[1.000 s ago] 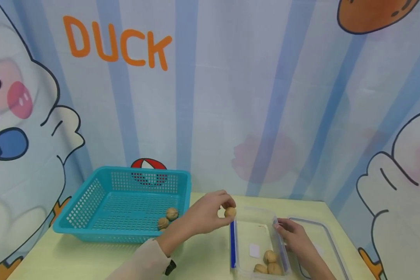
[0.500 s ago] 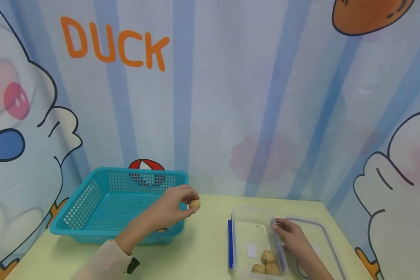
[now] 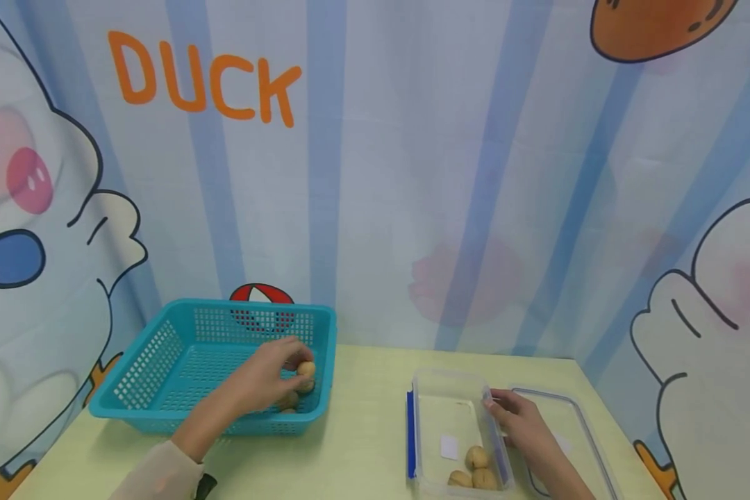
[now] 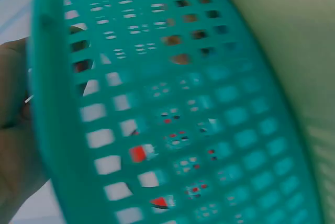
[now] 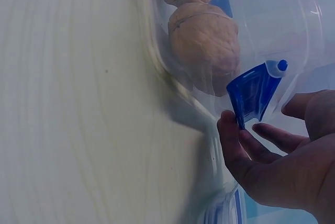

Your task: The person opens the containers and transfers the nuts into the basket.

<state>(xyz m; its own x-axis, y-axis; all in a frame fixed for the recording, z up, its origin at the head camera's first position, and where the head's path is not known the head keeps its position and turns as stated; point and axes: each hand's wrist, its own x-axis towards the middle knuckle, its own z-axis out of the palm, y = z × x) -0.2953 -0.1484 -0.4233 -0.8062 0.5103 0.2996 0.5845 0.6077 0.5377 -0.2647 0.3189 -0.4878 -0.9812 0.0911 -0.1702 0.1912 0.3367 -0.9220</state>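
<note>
My left hand (image 3: 265, 378) is over the right part of a turquoise plastic basket (image 3: 221, 425), pinching a walnut (image 3: 306, 369) between thumb and fingers. Beneath it, partly covered by the hand, more walnuts (image 3: 289, 401) lie in the basket. In the left wrist view the basket's perforated wall hides most of the hand. My right hand (image 3: 525, 423) holds the right wall of a clear plastic food container (image 3: 459, 378), thumb at the rim and fingers outside. Three walnuts (image 3: 477, 458) sit in its near right corner. The right wrist view shows the fingers beside a blue clip (image 5: 255, 90).
A clear lid (image 3: 559, 399) lies right of the container, partly behind the right forearm. The pale yellow table (image 3: 369, 430) extends between basket and container. Behind it hangs a striped curtain (image 3: 387, 173) with printed ducks. Another blue clip (image 3: 410, 434) lines the container's left side.
With a walnut in its fingers, my left hand has moved left from beside the container's rim to over the basket, and lowered there. The right hand keeps its hold on the container.
</note>
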